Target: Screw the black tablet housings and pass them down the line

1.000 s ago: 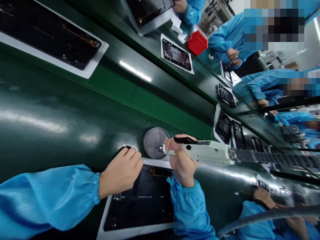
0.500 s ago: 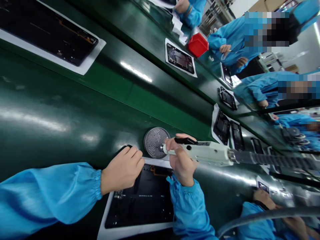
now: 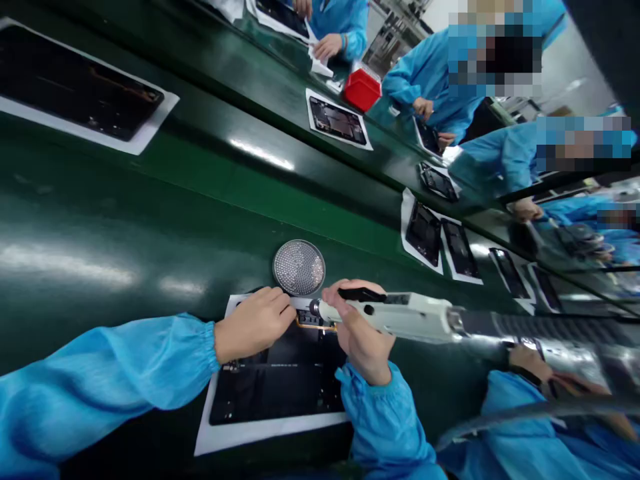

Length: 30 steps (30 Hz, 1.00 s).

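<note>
An opened black tablet point(image 3: 280, 390) lies on a white sheet point(image 3: 213, 437) in front of me. My right hand point(image 3: 363, 340) grips a pale electric screwdriver point(image 3: 410, 317), thumb along its body beside the black lever. Its nose points left, over the tablet's far edge. Close to that nose is my left hand point(image 3: 257, 323), its fingers curled down at the tablet's upper left part. What those fingers pinch, if anything, is hidden. Just beyond both hands stands a round metal dish point(image 3: 299, 268) with a dotted, perforated-looking surface.
Another opened tablet point(image 3: 75, 83) lies on paper at the far left. Across the green bench, more tablets point(image 3: 424, 233) rest along a line near a red bin point(image 3: 362, 89). Co-workers in blue sleeves point(image 3: 515, 420) work opposite and to my right. A grey cable point(image 3: 525, 410) crosses at lower right.
The screwdriver's nose has moved from over the round dish to the tablet's far edge. My left hand has come closer to the nose. The view has shifted somewhat.
</note>
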Each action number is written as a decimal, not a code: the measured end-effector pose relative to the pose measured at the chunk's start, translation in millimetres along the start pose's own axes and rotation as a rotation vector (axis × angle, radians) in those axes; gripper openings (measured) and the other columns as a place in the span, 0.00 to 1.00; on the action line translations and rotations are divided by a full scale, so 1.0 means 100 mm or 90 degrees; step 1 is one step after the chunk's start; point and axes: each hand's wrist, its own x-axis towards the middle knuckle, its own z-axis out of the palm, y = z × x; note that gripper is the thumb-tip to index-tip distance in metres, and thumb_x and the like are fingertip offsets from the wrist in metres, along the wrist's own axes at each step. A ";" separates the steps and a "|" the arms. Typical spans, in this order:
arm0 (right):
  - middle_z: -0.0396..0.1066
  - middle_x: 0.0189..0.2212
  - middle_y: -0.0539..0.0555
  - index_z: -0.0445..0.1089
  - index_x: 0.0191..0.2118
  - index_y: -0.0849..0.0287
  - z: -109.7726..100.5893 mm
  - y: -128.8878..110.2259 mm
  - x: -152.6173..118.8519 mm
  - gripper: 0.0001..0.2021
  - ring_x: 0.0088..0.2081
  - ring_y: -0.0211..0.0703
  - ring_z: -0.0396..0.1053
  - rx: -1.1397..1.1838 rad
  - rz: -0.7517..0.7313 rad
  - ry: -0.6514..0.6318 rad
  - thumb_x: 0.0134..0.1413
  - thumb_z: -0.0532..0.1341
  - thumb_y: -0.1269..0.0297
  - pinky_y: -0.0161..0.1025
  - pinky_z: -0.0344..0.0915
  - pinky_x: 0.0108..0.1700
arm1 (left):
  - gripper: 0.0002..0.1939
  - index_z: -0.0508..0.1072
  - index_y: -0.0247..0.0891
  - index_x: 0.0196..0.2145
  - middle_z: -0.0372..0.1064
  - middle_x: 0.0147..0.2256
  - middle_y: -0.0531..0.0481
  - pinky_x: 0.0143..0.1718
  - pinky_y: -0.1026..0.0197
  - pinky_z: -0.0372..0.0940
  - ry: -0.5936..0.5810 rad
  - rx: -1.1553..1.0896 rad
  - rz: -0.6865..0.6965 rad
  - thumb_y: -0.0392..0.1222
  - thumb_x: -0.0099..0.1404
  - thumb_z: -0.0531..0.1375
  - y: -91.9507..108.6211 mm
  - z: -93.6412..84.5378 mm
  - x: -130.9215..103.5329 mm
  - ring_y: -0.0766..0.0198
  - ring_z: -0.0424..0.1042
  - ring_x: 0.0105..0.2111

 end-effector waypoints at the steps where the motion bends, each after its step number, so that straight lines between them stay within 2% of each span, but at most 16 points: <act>1: 0.73 0.35 0.53 0.73 0.43 0.54 -0.01 0.03 -0.02 0.09 0.36 0.45 0.73 -0.012 0.009 -0.002 0.56 0.66 0.65 0.49 0.72 0.43 | 0.12 0.70 0.33 0.32 0.66 0.31 0.45 0.32 0.56 0.63 -0.005 -0.002 -0.001 0.27 0.70 0.50 0.00 0.02 0.01 0.57 0.64 0.32; 6: 0.73 0.36 0.53 0.72 0.44 0.55 -0.01 0.09 -0.05 0.10 0.37 0.46 0.72 -0.027 0.013 -0.015 0.56 0.67 0.63 0.50 0.73 0.44 | 0.10 0.73 0.31 0.39 0.70 0.36 0.42 0.39 0.54 0.67 -0.025 -0.018 0.004 0.27 0.71 0.52 -0.05 0.07 0.01 0.56 0.68 0.36; 9: 0.73 0.35 0.52 0.72 0.44 0.55 0.00 0.09 -0.04 0.10 0.35 0.45 0.72 -0.028 0.020 -0.017 0.55 0.67 0.63 0.49 0.73 0.43 | 0.08 0.74 0.30 0.41 0.70 0.35 0.43 0.38 0.55 0.67 -0.025 -0.016 0.011 0.29 0.71 0.54 -0.07 0.08 0.01 0.56 0.68 0.36; 15: 0.73 0.34 0.53 0.71 0.43 0.56 0.00 0.11 -0.04 0.11 0.37 0.46 0.73 -0.041 0.006 -0.006 0.54 0.67 0.63 0.49 0.74 0.42 | 0.06 0.74 0.31 0.38 0.70 0.33 0.46 0.34 0.55 0.62 -0.017 0.029 0.035 0.32 0.72 0.57 -0.07 0.09 0.04 0.56 0.66 0.34; 24: 0.73 0.37 0.53 0.72 0.45 0.55 -0.01 0.08 -0.06 0.10 0.37 0.45 0.73 -0.022 0.027 -0.040 0.57 0.65 0.66 0.50 0.73 0.44 | 0.08 0.73 0.32 0.32 0.69 0.32 0.47 0.32 0.55 0.56 0.014 0.073 0.069 0.33 0.71 0.59 -0.02 0.02 0.03 0.57 0.65 0.33; 30: 0.73 0.35 0.53 0.71 0.43 0.54 -0.02 0.11 -0.07 0.10 0.37 0.46 0.73 -0.057 0.017 -0.030 0.55 0.66 0.65 0.50 0.74 0.42 | 0.10 0.77 0.29 0.36 0.72 0.41 0.41 0.35 0.52 0.57 -0.019 0.078 0.081 0.32 0.71 0.56 0.03 -0.05 -0.06 0.54 0.67 0.37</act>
